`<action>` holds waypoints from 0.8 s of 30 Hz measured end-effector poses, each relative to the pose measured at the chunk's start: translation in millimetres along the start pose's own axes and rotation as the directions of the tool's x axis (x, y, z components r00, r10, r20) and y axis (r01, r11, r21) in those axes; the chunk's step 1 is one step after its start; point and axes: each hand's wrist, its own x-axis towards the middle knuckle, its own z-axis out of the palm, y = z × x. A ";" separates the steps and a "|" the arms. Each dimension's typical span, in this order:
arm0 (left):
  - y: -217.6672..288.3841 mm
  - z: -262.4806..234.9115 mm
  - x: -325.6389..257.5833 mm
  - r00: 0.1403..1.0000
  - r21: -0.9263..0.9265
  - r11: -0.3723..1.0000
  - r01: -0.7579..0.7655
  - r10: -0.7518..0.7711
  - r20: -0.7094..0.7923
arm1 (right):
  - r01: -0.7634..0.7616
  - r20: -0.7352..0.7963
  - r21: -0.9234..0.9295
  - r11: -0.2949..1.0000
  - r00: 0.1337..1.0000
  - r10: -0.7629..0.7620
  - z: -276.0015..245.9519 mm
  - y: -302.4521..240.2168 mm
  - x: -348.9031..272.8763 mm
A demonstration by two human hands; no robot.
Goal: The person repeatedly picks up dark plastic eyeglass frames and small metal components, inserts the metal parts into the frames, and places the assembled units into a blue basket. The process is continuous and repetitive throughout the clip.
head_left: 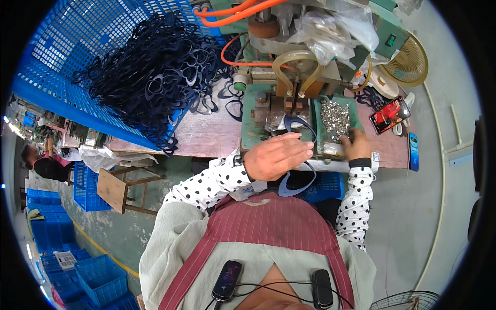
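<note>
My left hand (279, 157) is in front of the green press machine, its fingers closed over a dark blue looped strap (309, 126). One end of the strap reaches up to the metal jaws (293, 106) of the press; the other, a wide loop, hangs down below my hand. My right hand (357, 144) is at the near right corner of a green tray (319, 123) heaped with small shiny metal pieces (336, 119). Its fingertips are bent together over the tray, and whatever is between them is too small to make out.
A large blue basket (57, 103) spills a pile of dark blue straps (155, 67) onto the table at the left. Right of the tray are a phone (390, 114) and a fan (405, 59). A wooden stool (112, 190) and blue crates (101, 279) stand on the floor.
</note>
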 end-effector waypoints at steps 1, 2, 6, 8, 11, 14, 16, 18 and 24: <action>0.9 0.3 0.5 1.000 -0.010 1.000 0.012 -0.012 -0.001 | -0.024 0.007 -0.081 0.996 1.000 0.024 11.5 -3.6 -1.8; 2.0 -1.5 0.6 1.000 -0.002 1.000 0.021 -0.021 0.016 | -0.047 0.011 -0.163 0.986 0.999 0.049 19.2 -11.5 0.3; 3.1 -6.0 1.5 0.996 0.007 0.999 0.032 -0.032 0.088 | -0.072 -0.072 0.237 0.969 0.993 0.091 42.9 -6.2 20.1; 3.9 -11.8 -3.4 0.991 0.057 0.998 0.009 -0.017 0.131 | -0.069 -0.117 0.460 0.885 0.984 0.137 42.9 -10.6 22.0; -23.7 -29.7 -25.4 0.998 0.235 0.972 -0.033 0.046 -0.051 | 0.001 -0.225 0.526 0.850 0.965 0.138 41.2 -12.2 16.5; -83.1 -29.8 -67.9 0.845 0.407 0.767 0.496 -0.318 -0.430 | -0.035 -0.290 0.542 0.840 0.930 0.226 35.6 -26.7 12.7; -120.6 -30.1 -87.9 0.821 0.556 0.625 0.548 -0.531 -0.211 | -0.056 -0.298 0.514 0.856 0.924 0.239 40.6 -21.0 11.1; -151.4 -18.5 -120.3 0.855 0.691 0.599 0.404 -0.515 -0.053 | -0.078 -0.323 0.469 0.879 0.912 0.253 42.8 -21.7 12.1; -164.3 -18.0 -152.4 0.760 0.618 0.629 0.471 -0.645 0.077 | 0.033 -0.322 0.474 0.880 0.937 0.138 35.0 -26.4 8.8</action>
